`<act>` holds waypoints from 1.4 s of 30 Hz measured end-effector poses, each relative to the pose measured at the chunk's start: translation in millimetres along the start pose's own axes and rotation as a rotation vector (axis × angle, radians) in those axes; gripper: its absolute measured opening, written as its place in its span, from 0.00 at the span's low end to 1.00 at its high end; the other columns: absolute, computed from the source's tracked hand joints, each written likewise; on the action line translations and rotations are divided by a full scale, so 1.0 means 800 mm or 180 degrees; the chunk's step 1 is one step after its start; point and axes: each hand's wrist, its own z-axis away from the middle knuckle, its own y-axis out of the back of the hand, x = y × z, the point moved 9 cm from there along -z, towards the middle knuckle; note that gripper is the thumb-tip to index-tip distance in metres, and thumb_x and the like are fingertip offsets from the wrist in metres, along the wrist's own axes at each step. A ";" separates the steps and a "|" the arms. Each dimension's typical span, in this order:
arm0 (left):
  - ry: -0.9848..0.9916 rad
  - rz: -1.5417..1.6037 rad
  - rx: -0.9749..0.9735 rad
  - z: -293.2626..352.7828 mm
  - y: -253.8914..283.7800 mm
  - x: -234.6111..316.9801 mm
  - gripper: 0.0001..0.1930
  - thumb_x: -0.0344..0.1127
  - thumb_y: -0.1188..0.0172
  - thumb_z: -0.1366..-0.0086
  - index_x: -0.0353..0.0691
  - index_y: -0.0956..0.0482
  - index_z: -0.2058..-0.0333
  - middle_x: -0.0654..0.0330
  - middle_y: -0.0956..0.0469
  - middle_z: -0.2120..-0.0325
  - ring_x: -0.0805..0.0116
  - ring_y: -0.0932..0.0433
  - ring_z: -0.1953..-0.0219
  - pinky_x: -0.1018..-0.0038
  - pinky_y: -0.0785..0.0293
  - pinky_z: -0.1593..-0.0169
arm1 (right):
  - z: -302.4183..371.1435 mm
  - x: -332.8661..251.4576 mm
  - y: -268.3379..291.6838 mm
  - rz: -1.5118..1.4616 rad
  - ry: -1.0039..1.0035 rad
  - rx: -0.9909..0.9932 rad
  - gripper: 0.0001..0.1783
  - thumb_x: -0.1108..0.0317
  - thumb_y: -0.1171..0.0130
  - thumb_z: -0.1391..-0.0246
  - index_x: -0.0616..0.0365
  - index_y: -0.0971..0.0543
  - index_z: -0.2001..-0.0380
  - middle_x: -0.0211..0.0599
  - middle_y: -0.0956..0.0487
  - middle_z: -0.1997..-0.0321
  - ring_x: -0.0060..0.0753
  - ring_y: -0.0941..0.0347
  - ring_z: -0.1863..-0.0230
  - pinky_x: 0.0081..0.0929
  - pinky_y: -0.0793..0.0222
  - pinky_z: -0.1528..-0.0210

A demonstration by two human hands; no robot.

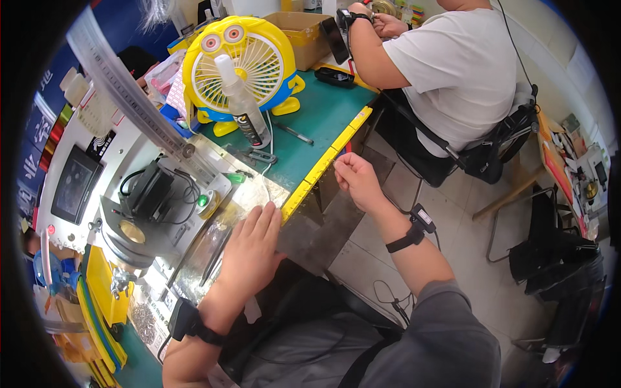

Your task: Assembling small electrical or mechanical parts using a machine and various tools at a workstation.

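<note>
My left hand (251, 249) rests palm down at the front edge of the workbench, its fingers stretched out and holding nothing. Beside it lie thin dark tools (212, 260), perhaps tweezers, partly covered by the hand. Off the bench's yellow ruler edge (330, 157), my right hand (358, 181) is raised over the floor with thumb and fingers pinched together. Whatever sits in that pinch, if anything, is too small to make out. A machine with a round green button (204, 200) and a small dark screen (76, 184) stands left of my left hand.
A yellow cartoon-shaped fan (284, 48) stands behind a clear spray bottle (249, 126) on the green mat (310, 103). A pen (292, 134) lies nearby. A slanted metal column (123, 77) rises at left. At right, a person in a white shirt (453, 71) sits working.
</note>
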 end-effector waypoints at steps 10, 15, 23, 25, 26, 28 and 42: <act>0.0013 0.0243 0.0164 -0.005 0.002 -0.001 0.43 0.35 0.25 0.51 0.32 0.34 0.36 0.48 0.32 0.35 0.48 0.34 0.34 0.58 0.35 0.35 | -0.011 0.022 0.017 0.0145 0.0232 -0.0006 0.04 0.73 0.40 0.36 0.59 0.23 0.66 0.18 0.28 0.74 0.07 0.40 0.78 0.13 0.47 0.77; 0.0019 0.0296 0.0120 -0.005 -0.001 -0.005 0.45 0.36 0.25 0.52 0.34 0.35 0.35 0.49 0.34 0.34 0.49 0.35 0.32 0.61 0.36 0.32 | -0.008 0.018 0.018 0.0083 0.0144 -0.0130 0.03 0.71 0.41 0.35 0.59 0.23 0.64 0.17 0.30 0.76 0.08 0.42 0.79 0.13 0.48 0.78; 0.0094 0.0512 0.0042 0.005 0.013 -0.008 0.43 0.39 0.26 0.48 0.36 0.34 0.35 0.49 0.34 0.34 0.47 0.36 0.33 0.60 0.36 0.32 | 0.035 -0.001 0.018 -0.0570 -0.0836 -0.0604 0.06 0.66 0.45 0.32 0.57 0.26 0.61 0.18 0.37 0.80 0.11 0.46 0.83 0.15 0.49 0.80; 0.0112 0.0612 -0.0015 0.008 0.017 -0.010 0.42 0.39 0.26 0.47 0.37 0.34 0.35 0.49 0.34 0.34 0.47 0.36 0.33 0.60 0.35 0.33 | 0.056 -0.010 0.027 -0.0750 -0.1135 -0.0872 0.06 0.67 0.43 0.34 0.56 0.27 0.63 0.22 0.34 0.81 0.16 0.40 0.83 0.16 0.46 0.80; 0.0043 0.0689 -0.0019 0.010 0.021 -0.009 0.40 0.37 0.26 0.48 0.35 0.33 0.37 0.47 0.33 0.36 0.46 0.34 0.34 0.59 0.33 0.34 | 0.062 -0.011 0.039 -0.0756 -0.1141 -0.0870 0.06 0.67 0.43 0.34 0.56 0.27 0.63 0.22 0.34 0.81 0.16 0.40 0.83 0.16 0.46 0.80; -0.0027 0.0770 -0.0025 0.011 0.024 -0.011 0.39 0.35 0.26 0.49 0.34 0.31 0.39 0.45 0.32 0.38 0.45 0.32 0.36 0.59 0.32 0.35 | 0.076 -0.005 0.051 -0.0599 -0.1321 -0.1149 0.07 0.66 0.41 0.36 0.57 0.26 0.61 0.25 0.28 0.78 0.20 0.33 0.79 0.18 0.41 0.78; 0.0077 0.0842 -0.0036 0.008 0.013 -0.033 0.35 0.37 0.29 0.45 0.37 0.30 0.38 0.50 0.28 0.39 0.47 0.26 0.41 0.60 0.27 0.40 | 0.165 -0.008 -0.124 -0.2794 -0.1402 -0.2365 0.24 0.59 0.39 0.38 0.63 0.30 0.46 0.46 0.19 0.57 0.42 0.21 0.49 0.49 0.33 0.34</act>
